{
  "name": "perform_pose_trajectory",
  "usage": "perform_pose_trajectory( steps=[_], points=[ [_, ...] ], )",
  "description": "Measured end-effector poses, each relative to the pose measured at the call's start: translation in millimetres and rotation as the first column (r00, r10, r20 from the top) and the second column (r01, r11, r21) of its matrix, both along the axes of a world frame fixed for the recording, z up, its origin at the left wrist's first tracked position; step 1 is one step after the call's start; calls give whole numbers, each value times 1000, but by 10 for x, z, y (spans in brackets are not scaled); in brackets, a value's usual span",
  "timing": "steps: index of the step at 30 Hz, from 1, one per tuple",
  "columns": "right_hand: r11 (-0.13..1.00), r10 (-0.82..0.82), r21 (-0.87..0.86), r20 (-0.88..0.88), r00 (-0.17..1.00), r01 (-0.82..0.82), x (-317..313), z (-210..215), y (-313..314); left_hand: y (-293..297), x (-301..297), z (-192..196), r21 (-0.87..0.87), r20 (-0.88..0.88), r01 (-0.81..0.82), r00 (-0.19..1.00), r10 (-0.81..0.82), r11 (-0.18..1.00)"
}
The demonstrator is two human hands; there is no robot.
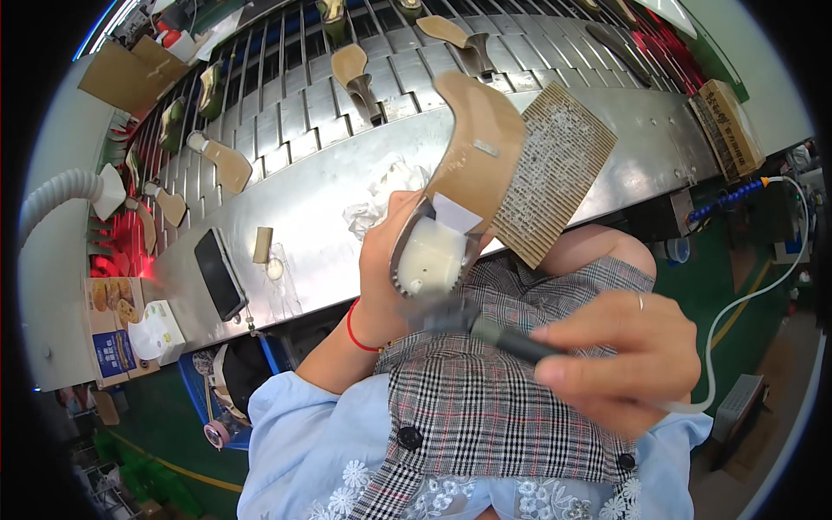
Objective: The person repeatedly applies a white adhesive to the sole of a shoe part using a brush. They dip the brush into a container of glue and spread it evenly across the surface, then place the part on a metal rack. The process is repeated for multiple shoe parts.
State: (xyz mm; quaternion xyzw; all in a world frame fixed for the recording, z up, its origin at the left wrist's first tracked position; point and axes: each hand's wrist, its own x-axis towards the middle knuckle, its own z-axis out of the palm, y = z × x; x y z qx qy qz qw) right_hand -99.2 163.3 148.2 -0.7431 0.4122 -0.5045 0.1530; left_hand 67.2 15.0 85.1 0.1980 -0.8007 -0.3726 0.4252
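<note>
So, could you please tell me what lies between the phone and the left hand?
In the head view, a small tan block and a clear plastic-like item lie there.

Site: shoe workshop, factory type. Evidence: slatted metal conveyor (pixel 296 114) carrying heeled soles (pixel 350 64), steel worktop (pixel 316 169) alongside. Also noted: ribbed white hose (pixel 59 195) at left, green floor (pixel 186 438) marked with a yellow line (pixel 178 469).

The tool head (pixel 440 314) is blurred; the shoe sole (pixel 488 156) partly hides the left hand (pixel 379 267).
</note>
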Motion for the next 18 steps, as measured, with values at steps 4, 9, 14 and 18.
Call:
perform_pose_trajectory(
  steps=[4,9,14,18],
  points=[
    [992,-124,2,-6,992,124,-42,38,31,20,79,57,124,106,66,991,-79,990],
    [999,-28,31,-23,999,29,-91,160,86,-57,206,7,215,76,188,975,-209,958],
    [999,-44,-11,-106,993,43,-169,138,83,-22,269,-79,469,-45,203,977,-206,860],
    [975,-212,-79,-74,975,206,-101,122,92,-161,347,-29,261,135,250,947,-292,932]
  ],
)
